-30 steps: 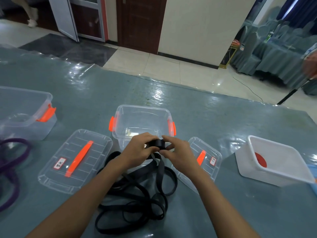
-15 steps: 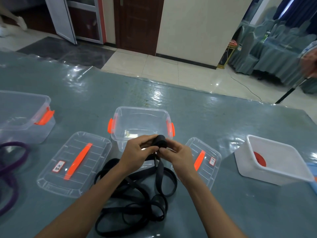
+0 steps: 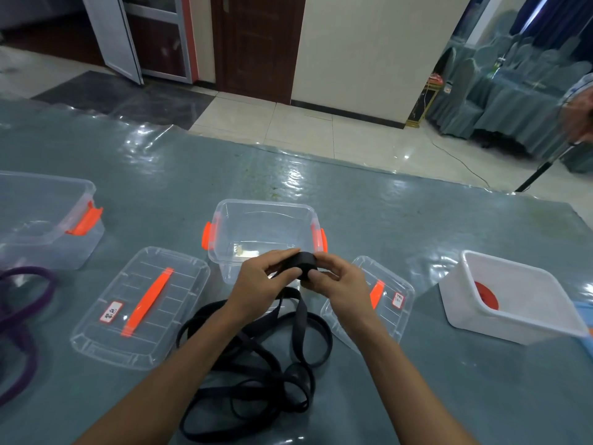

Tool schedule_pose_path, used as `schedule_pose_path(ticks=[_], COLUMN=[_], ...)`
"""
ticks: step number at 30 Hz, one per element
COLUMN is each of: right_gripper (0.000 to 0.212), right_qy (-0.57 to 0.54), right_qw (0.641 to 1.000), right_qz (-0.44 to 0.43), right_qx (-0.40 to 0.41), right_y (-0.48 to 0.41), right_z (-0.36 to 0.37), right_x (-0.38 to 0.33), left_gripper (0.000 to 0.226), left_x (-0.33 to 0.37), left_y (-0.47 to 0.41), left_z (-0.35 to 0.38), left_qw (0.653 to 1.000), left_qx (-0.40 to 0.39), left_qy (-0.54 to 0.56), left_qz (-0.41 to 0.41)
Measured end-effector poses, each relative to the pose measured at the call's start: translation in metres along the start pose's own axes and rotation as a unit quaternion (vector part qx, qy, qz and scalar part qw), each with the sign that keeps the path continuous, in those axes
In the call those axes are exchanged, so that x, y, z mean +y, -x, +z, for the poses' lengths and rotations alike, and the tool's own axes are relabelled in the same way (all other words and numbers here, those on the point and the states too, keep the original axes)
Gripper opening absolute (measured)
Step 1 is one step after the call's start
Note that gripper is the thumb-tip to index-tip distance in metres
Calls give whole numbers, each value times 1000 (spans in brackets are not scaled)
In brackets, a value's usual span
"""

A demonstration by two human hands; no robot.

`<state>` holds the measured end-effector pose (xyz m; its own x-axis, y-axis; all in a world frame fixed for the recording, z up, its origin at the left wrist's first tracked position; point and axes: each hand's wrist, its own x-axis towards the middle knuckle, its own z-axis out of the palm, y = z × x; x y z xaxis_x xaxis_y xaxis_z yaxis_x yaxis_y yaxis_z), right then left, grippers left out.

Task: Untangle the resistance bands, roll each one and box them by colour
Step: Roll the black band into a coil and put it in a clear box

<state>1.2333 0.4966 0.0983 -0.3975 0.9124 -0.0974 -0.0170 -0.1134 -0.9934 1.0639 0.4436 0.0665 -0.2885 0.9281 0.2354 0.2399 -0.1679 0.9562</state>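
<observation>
A tiled room with a dark wooden door and a cream wall lies beyond the counter (image 3: 401,226), which is spread with grey-green cloth under a glossy clear sheet. Chairs draped in teal fabric stand far off to the right.

The left grip (image 3: 260,284) and the right grip (image 3: 340,284) meet in the middle. Both have their fingers and thumbs curled round a small black roll (image 3: 306,263) and pinch it from either side. The roll is held up off the counter, just in front of the near wall of a clear box (image 3: 263,203) with orange latches. That box stands open directly beyond the two grips.

From the roll a loose length of black band drops between the wrists. It runs into a tangle of black bands (image 3: 256,364) lying on the counter beneath the forearms.

Left of the left grip a clear lid (image 3: 141,309) with an orange strip and a small label lies flat. Farther left stands a second clear box (image 3: 48,220) with an orange latch, and purple bands (image 3: 25,300) loop on the counter at the left edge. Just under the right grip's wrist a second clear lid (image 3: 385,303) lies partly hidden, also with an orange strip and a label. Well to the right of the right grip sits a white tub (image 3: 481,322) with something round and red (image 3: 486,295) inside. Another person's hand (image 3: 582,114) shows blurred at the far right edge.
</observation>
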Motion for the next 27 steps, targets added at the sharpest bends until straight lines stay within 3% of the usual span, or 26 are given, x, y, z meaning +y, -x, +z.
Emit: schedule_pose_path(ticks=[3,5,7,9,10,12,15,18,20,22,24,27], right_gripper=[27,31,39,42,39,36,34,31,35,43,48,39], right_qy=[-68,-33,106,284,319,282,123,6,0,125,307,339], right_qw=[997,999,994,953,940,953,991,1000,1000,991,946,933], right_qz=[29,18,-37,-106,-121,-107,-48,-15,-7,-44,-104,-113], right_qx=[-5,-12,-6,-20,-27,-19,4,4,-10,-20,-27,-50], right_y=[5,7,4,0,-2,-6,-9,-7,-4,-5,-10,-15], right_z=[7,10,8,6,5,4,4,11,14,11,4,0], right_x=[10,14,15,10,7,-1,-6,1,7,10,9,1], left_gripper=[39,37,36,36,36,36,43,42,39,38,38,37], left_x=[-3,-6,-7,-7,-6,-3,1,2,2,2,2,4], left_y=[3,4,3,1,-1,-2,-2,0,3,4,4,1], left_z=[0,-5,-12,-16,-16,-14,-11,-8,-9,-13,-17,-18], left_qw=[1000,999,996,992,991,994,1000,1000,999,997,993,991], left_qx=[17,11,-10,-34,-38,-22,4,27,39,18,-22,-29], left_qy=[7,-34,-77,-105,-110,-93,-20,3,-22,-70,-109,-116], left_qz=[-9,10,31,57,68,62,6,-9,6,30,48,66])
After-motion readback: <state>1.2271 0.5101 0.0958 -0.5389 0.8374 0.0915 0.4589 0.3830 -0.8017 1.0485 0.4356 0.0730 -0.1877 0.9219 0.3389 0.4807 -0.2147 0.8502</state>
